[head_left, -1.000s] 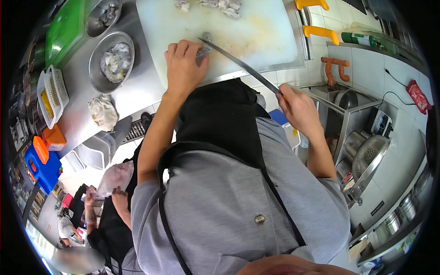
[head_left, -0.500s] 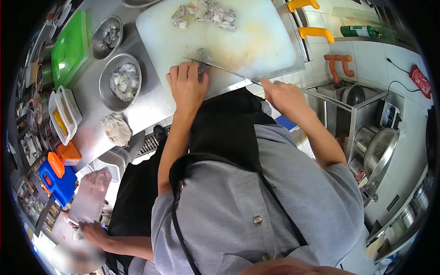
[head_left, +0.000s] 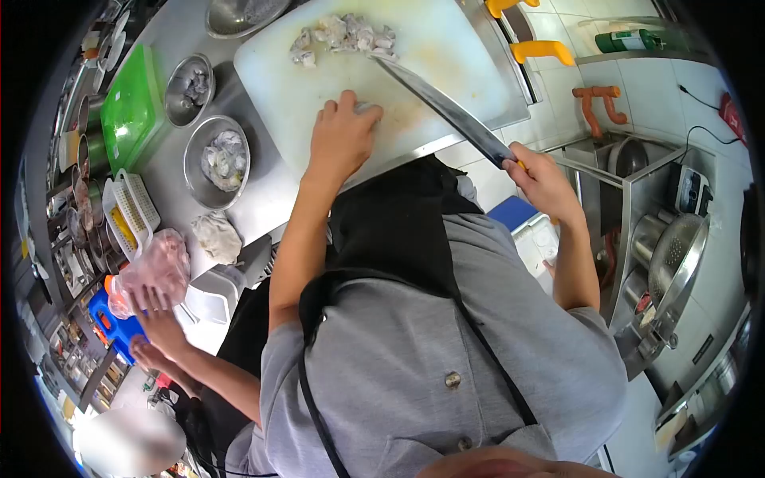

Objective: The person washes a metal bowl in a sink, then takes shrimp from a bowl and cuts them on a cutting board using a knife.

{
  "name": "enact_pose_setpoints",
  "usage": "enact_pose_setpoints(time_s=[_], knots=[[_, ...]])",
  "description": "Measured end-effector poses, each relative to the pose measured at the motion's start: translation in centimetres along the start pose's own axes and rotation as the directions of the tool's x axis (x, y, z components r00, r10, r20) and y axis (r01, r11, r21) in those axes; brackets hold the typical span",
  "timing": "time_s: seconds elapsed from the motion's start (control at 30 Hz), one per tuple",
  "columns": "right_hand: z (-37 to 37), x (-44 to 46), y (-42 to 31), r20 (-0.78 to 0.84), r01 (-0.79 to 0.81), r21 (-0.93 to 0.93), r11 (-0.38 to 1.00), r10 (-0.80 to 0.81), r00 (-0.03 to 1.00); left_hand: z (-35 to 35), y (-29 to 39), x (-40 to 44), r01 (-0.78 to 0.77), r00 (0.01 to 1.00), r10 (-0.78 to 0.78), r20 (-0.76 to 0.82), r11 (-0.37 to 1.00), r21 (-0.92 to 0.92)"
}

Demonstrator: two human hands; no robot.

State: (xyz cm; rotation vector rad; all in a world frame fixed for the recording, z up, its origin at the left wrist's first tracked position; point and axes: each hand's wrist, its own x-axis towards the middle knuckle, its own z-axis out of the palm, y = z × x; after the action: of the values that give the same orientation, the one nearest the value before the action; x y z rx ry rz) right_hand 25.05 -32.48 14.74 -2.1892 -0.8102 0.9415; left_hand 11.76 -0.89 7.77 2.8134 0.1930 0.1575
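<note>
My right hand (head_left: pixel 543 182) is closed on the handle of a long knife (head_left: pixel 450 110), whose blade slants over the white cutting board (head_left: pixel 446 48). The knife's tip is close to a heap of pale grey, wet pieces (head_left: pixel 351 33) at the board's far side. Near the board's front, my left hand (head_left: pixel 347 131) has its fingers bent round a small grey piece (head_left: pixel 365 107), mostly hidden under them. Left of the board, a steel bowl (head_left: pixel 191 177) holds more pale pieces, and a smaller bowl (head_left: pixel 171 102) holds darker grey ones.
A green lid (head_left: pixel 131 103), a white basket (head_left: pixel 143 199) and a cloth (head_left: pixel 216 237) lie on the steel counter. At lower left, a co-worker's hands (head_left: pixel 163 327) are by a bag of pinkish contents (head_left: pixel 163 267). Yellow handles (head_left: pixel 542 52) stand beyond the board's right edge.
The knife has lifted and swung, its tip now farther from my left hand and nearer the heap. The co-worker's bag has moved up to the counter's edge. The whole view has shifted.
</note>
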Motion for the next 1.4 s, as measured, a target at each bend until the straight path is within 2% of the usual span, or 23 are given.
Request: enact_pose_setpoints(time_s=[0.03, 0.1, 0.2, 0.23, 0.3, 0.37, 0.43, 0.5, 0.57, 0.6, 0.67, 0.73, 0.83, 0.9, 0.97, 1.0, 1.07, 1.1, 1.17, 1.23, 1.3, 1.33, 1.4], knots=[[-0.1, 0.0, 0.3, -0.018, -0.017, -0.025, 1.0, 0.016, 1.0, 0.0, -0.1, 0.4, 0.002, 1.0, -0.002, -0.003, 1.0, 0.004], [0.0, -0.2, 0.7, -0.044, -0.008, -0.009, 1.0, 0.008, 0.999, 0.2, -1.1, 1.7, 0.007, 0.986, -0.002, 0.165, 1.0, -0.029], [0.1, -0.3, 1.3, -0.08, -0.011, 0.027, 1.0, 0.013, 0.997, -2.8, -3.9, 4.7, 0.088, 0.984, -0.059, 0.167, 0.98, -0.178], [0.3, -0.4, 1.6, -0.098, -0.033, 0.05, 0.998, 0.038, 0.994, -3.7, -4.2, 5.3, 0.095, 0.984, -0.068, 0.162, 0.982, -0.161], [0.7, -0.1, 1.8, -0.115, -0.014, 0.069, 0.998, 0.022, 0.993, -5.9, -4.9, 6.1, 0.146, 0.987, -0.159, -0.003, 0.913, -0.381], [0.5, 0.1, 1.8, -0.069, -0.047, 0.019, 0.999, 0.048, 0.996, -8.3, -5.4, 5.3, 0.095, 0.985, -0.144, -0.096, 0.914, -0.395], [0.6, 0.4, 1.9, -0.059, -0.022, 0.031, 0.999, 0.023, 0.998, -10.0, -7.8, 3.4, 0.253, 0.885, -0.371, -0.28, 0.89, -0.379], [0.8, 0.4, 1.9, -0.069, -0.04, 0.049, 0.998, 0.043, 0.997, -10.7, -13.4, -0.8, 0.343, 0.865, -0.388, -0.318, 0.92, -0.189], [1.0, 0.5, 1.9, -0.073, -0.036, 0.06, 0.998, 0.041, 0.996, -9.7, -21.2, -5.8, 0.58, 0.814, -0.567, -0.125, 0.808, 0.109], [1.1, 0.6, 1.8, -0.08, -0.033, 0.065, 0.997, 0.038, 0.996, -9.5, -22.3, -6.9, 0.575, 0.817, -0.561, -0.131, 0.81, 0.115], [1.2, 1.1, 1.1, -0.055, -0.068, 0.109, 0.992, 0.074, 0.996, -9.9, -22.4, -8.9, 0.424, 0.872, -0.48, 0.096, 0.839, 0.342], [1.1, 1.6, 0.6, -0.03, -0.11, 0.137, 0.984, 0.115, 0.993, -9.7, -22.4, -8.9, 0.431, 0.867, -0.491, 0.086, 0.825, 0.365], [0.8, 2.0, 0.5, 0.005, -0.043, 0.119, 0.992, 0.042, 0.999, -10.8, -20.8, -8.5, 0.423, 0.879, -0.472, 0.063, 0.835, 0.351], [0.7, 2.2, 0.1, 0.047, -0.117, 0.224, 0.968, 0.109, 0.993, -12.5, -19.8, -8.4, 0.417, 0.891, -0.453, 0.039, 0.849, 0.324], [0.9, 2.1, -0.2, 0.039, -0.126, 0.232, 0.965, 0.12, 0.992, -13.5, -19.3, -8.6, 0.489, 0.871, -0.488, -0.048, 0.857, 0.16], [1.0, 2.0, -0.4, 0.025, -0.14, 0.246, 0.959, 0.138, 0.99, -14.0, -19.0, -8.6, 0.496, 0.868, -0.495, -0.048, 0.854, 0.16], [1.6, 1.9, -0.4, 0.036, -0.152, 0.259, 0.954, 0.147, 0.988, -14.3, -17.7, -8.1, 0.567, 0.807, -0.569, -0.157, 0.821, -0.062], [1.7, 1.9, -0.5, 0.041, -0.164, 0.276, 0.947, 0.158, 0.987, -14.0, -17.0, -7.7, 0.571, 0.804, -0.574, -0.156, 0.818, -0.066], [2.0, 1.9, -1.2, 0.041, -0.15, 0.237, 0.96, 0.145, 0.989, -13.0, -14.9, -6.2, 0.423, 0.782, -0.563, -0.267, 0.794, -0.436], [2.6, 1.9, -1.7, 0.038, -0.149, 0.196, 0.969, 0.144, 0.989, -11.7, -10.1, -3.9, 0.365, 0.802, -0.588, -0.103, 0.62, -0.694], [3.1, 1.8, -1.4, -0.002, -0.023, 0.106, 0.994, 0.024, 1.0, -7.8, -6.8, -1.9, 0.338, 0.808, -0.588, 0.037, 0.411, -0.847], [3.3, 1.7, -2.2, -0.027, -0.007, 0.073, 0.997, 0.009, 1.0, -5.9, -5.5, -1.4, 0.334, 0.815, -0.577, 0.051, 0.396, -0.855], [3.6, 1.3, -3.1, -0.063, 0.026, -0.007, 1.0, -0.026, 0.998, -2.6, -3.6, -1.1, 0.448, 0.752, -0.611, 0.247, 0.199, -0.871]])
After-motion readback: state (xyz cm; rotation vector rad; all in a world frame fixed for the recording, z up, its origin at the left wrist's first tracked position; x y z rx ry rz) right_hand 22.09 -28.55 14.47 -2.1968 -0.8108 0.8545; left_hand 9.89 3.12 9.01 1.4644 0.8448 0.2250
